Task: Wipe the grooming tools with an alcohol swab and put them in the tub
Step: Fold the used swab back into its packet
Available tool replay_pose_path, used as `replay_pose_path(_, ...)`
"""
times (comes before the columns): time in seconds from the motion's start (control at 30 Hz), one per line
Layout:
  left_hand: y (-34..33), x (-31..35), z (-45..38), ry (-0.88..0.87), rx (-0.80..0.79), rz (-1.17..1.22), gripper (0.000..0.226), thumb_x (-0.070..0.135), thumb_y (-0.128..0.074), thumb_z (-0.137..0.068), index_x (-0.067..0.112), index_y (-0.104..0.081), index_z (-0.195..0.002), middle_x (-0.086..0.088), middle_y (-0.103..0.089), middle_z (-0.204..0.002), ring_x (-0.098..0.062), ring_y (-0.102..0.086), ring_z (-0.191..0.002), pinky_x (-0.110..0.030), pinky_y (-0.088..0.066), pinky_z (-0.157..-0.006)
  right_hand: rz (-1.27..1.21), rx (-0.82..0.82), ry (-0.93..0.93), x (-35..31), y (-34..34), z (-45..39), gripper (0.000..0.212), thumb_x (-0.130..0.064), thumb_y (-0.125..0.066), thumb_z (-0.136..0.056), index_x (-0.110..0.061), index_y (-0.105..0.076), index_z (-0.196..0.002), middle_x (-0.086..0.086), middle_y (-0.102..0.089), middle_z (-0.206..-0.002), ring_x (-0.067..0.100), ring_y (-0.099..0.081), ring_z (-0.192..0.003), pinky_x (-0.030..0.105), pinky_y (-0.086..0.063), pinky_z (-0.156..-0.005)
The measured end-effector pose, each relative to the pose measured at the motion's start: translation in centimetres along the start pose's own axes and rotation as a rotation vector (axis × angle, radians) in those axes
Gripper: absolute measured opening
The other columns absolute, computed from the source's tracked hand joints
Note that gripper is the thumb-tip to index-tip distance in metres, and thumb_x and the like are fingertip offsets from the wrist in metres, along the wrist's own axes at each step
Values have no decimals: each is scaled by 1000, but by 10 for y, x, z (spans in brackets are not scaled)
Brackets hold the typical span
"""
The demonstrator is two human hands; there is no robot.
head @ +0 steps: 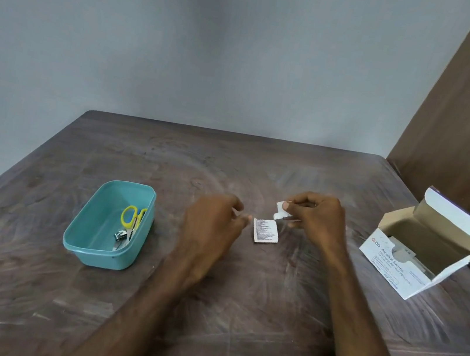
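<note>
right hand (318, 218) fingers pinching swab (281, 210); left hand (214, 223) fingers loosely curled, tips hidden

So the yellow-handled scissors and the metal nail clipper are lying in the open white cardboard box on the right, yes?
Not quite: the head view shows the yellow-handled scissors and metal nail clipper lying in the teal plastic tub on the left. The open white cardboard box is on the right.
</note>
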State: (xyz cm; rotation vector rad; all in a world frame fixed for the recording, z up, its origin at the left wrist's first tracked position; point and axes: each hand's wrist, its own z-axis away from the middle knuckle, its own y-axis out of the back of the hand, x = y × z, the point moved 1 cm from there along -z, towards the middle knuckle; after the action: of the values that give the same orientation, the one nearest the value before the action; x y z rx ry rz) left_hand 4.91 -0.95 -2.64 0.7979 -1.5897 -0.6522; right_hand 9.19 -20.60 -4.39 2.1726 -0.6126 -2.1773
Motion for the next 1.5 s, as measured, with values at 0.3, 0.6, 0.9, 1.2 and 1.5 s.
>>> replay_pose_path(0.3, -31, -16, -17, 168, -93, 399, 11, 27, -74, -85, 16, -72, -84, -1, -65, -52, -13, -52, -34, -21, -39, -40, -274, -136, 53, -7, -12, 5, 8, -3, -81, -79, -7, -77, -85, 10, -77, -81, 23, -74, -71, 29, -62, -64)
replay_pose_path(0.6, -34, -32, -22, 157, -42, 627, 12, 13, -72, -88, 21, -67, -80, -12, -70, -60, -24, -62, -46, -40, -54, -51, -535, -256, -78, -12, -16, 11, 11, -9, -72, -86, -7, -68, -97, 20, -76, -95, 32, -76, -87, 36, -61, -69)
replay_pose_path(0.9, -31, -25, -18, 66, -86, 699, 9, 9, -74, -86, 16, -70, -84, -5, -69, -59, -20, -60, -46, -32, -51, -47, -599, -317, -105, -15, -18, 15, 13, -16, -70, -83, -13, -67, -95, 6, -68, -73, 16, -58, -62, 28, -42, -55)
replay_pose_path(1.2, -31, -23, -15, -7, -119, 641, 11, 13, -78, -82, 20, -77, -90, -3, -74, -68, -17, -62, -50, -35, -54, -52, -595, -459, -117, -14, -25, 19, 1, -21, -67, -84, -20, -66, -85, 0, -52, -57, 10, -45, -48, 22, -29, -43)
replay_pose_path(1.5, -31, -21, -14, 9, -158, 714, 9, 17, -80, -80, 20, -78, -89, -5, -76, -74, -16, -62, -56, -28, -49, -49, -320, -427, -27, -11, -22, 15, 4, -14, -65, -92, -10, -65, -91, 15, -68, -70, 12, -41, -37, 16, -20, -33)
